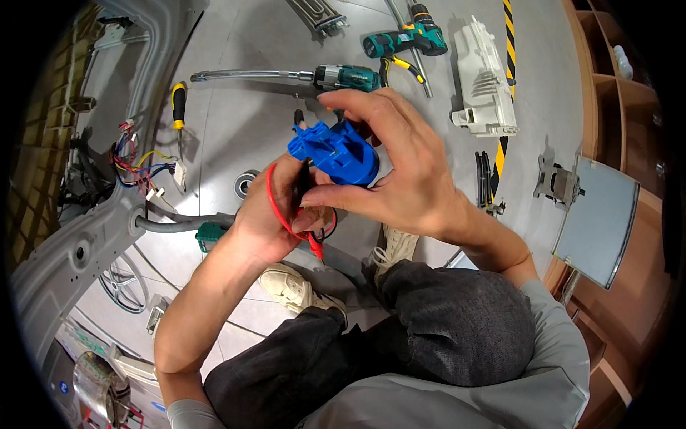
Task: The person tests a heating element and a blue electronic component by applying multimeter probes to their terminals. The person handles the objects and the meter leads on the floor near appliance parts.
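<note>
Between thumb and fingers, my right hand (411, 161) holds a blue plastic part (346, 154), with an open, ribbed side showing. Close against its left side, my left hand (268, 214) is closed around a thin red lead (274, 196) and a black lead, its fingers partly hidden behind the blue part. The red lead loops over the hand and ends in a red clip or plug (316, 247) hanging below. A black probe-like tip (299, 116) sticks up just beyond the blue part; what grips it is hidden.
Beyond my hands lie a long-shafted power driver (346, 76), a cordless drill (411, 39), pliers (406, 68) and a white plastic housing (486, 82). A screwdriver (179, 107) and a bearing ring (245, 184) are leftward, beside a metal frame (78, 254) with loose wires. Shelving (607, 93) stands right.
</note>
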{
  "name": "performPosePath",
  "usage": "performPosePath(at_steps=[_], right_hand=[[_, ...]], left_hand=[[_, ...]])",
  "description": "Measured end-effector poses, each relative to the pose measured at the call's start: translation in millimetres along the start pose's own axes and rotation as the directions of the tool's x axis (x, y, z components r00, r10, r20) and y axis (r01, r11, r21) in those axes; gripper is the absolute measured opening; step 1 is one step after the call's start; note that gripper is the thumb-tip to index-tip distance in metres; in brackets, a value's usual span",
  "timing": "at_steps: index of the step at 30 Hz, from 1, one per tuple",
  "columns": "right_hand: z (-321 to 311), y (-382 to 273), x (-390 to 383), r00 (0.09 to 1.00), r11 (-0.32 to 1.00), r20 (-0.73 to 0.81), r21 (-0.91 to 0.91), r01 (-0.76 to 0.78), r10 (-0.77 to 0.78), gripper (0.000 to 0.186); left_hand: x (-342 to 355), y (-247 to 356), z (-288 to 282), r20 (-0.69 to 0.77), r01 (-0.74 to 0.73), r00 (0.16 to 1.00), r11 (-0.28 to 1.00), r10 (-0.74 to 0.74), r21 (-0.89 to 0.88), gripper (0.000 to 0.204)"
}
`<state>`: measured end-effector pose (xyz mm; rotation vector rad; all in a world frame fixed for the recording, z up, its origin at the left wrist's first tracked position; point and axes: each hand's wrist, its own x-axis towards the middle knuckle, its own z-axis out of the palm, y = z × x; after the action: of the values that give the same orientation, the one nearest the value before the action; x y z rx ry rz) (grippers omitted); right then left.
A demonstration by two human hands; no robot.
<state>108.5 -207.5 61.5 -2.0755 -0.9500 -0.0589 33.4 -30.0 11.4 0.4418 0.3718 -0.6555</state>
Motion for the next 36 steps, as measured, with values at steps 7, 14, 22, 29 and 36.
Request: performPosePath(at_steps=[7, 14, 22, 29, 36], right_hand=[[4.9, 1.9, -0.7, 0.999, 0.999, 0.032, 0.006, -0.034, 0.034, 0.088], [-0.6, 1.3, -1.4, 0.995, 0.997, 0.097, 0.080, -0.017, 0.009, 0.077], [2.0, -0.1, -2.7, 0.992, 0.993, 0.099, 0.078, -0.089, 0.081, 0.062], [-2.0, 24.7, -9.7, 0.984, 0.928, 0.147, 0.340, -0.149, 0.105, 0.051], [-7.5, 29.1, -18.7, 0.991, 0.860, -0.026, 0.500, -0.101, 0.131, 0.056]], left_hand=[[-1.9, 1.3, -1.5, -0.130, 0.031, 0.991, 0.997, -0.040, -0.063, 0.046], [-0.7, 10.4, 11.2, -0.150, 0.006, 0.989, 0.999, -0.012, -0.043, 0.038], [-2.7, 7.8, 20.2, -0.265, -0.074, 0.962, 0.997, 0.069, -0.006, 0.034], [-12.0, 13.6, 36.3, -0.256, -0.180, 0.895, 0.823, 0.364, 0.539, 0.032], [-47.4, 38.9, 54.0, -0.140, -0.092, 0.926, 0.568, 0.351, 0.818, 0.028]])
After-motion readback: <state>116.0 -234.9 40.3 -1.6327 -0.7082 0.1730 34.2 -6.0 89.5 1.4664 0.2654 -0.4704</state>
